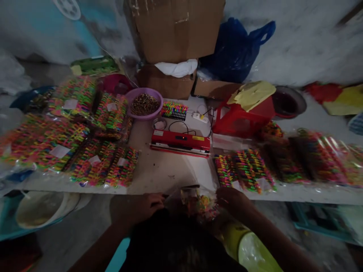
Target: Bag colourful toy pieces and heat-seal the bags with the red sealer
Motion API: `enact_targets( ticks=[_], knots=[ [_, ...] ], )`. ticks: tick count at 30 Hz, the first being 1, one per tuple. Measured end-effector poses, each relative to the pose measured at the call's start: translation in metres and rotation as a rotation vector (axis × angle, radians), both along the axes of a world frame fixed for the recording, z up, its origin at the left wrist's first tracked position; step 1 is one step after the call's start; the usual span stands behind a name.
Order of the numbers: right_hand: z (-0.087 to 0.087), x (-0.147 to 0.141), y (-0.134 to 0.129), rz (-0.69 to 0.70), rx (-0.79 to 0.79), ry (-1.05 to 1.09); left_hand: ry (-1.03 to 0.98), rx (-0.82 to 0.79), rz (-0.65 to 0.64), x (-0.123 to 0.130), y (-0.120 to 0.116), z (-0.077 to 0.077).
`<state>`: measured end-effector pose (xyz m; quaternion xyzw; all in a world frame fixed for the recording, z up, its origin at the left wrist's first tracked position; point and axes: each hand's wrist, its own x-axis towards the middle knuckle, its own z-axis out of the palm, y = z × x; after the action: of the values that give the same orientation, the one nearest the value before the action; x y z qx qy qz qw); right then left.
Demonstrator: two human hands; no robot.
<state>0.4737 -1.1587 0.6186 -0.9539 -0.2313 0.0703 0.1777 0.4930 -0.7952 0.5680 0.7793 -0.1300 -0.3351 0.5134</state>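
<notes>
- Head view: a clear plastic bag (198, 202) with multicoloured pieces inside is seen at the near edge of the table (159, 173), around the middle of that edge, between the two hands and in front of a dark garment.
- The right hand (229, 200) is clamped on the right side of the bag, its fingers bent together there.
- The left hand (151, 204) is placed at the bag's left corner with fingers curled; whether the plastic is pinched by them cannot be told in the dim light.
- Beyond the bag, a long red machine (181, 142) is set lengthwise along the middle of the table, and a small orange light is shown on its top.
- Behind the machine, a black grid tray (179, 116) is partly covered by bright pieces, and a white power strip (200, 118) is placed beside it.
- A purple bowl (146, 116), filled with small brownish pieces, is set left of the tray.
- Toward the table's left end, clear packs of colourful pieces (121, 168) are laid, some bearing white labels; similar packs (252, 170) are lined along the near edge toward the right end.
- Behind the right-hand packs, a red stool (244, 122) is topped by a yellow sheet (252, 94).
- At the far edge, cardboard boxes (178, 30) are stacked beside a blue bag (234, 53).
</notes>
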Motion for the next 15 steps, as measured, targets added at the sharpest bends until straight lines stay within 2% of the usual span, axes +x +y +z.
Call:
enact_targets(
  ticks=[2, 5, 11, 15],
  knots=[
    [0.003, 0.011, 0.001, -0.073, 0.005, 0.017, 0.063, -0.040, 0.020, 0.009, 0.006, 0.006],
    [0.010, 0.021, 0.008, -0.167, 0.014, 0.028, 0.050, -0.085, 0.086, 0.028, 0.014, 0.012],
    [0.012, 0.016, 0.031, -0.259, 0.136, -0.038, 0.149, -0.155, 0.068, 0.056, 0.025, 0.009],
    [0.000, 0.013, 0.039, -0.524, 0.218, 0.074, 0.267, -0.207, 0.194, 0.064, 0.023, 0.010]
  ],
)
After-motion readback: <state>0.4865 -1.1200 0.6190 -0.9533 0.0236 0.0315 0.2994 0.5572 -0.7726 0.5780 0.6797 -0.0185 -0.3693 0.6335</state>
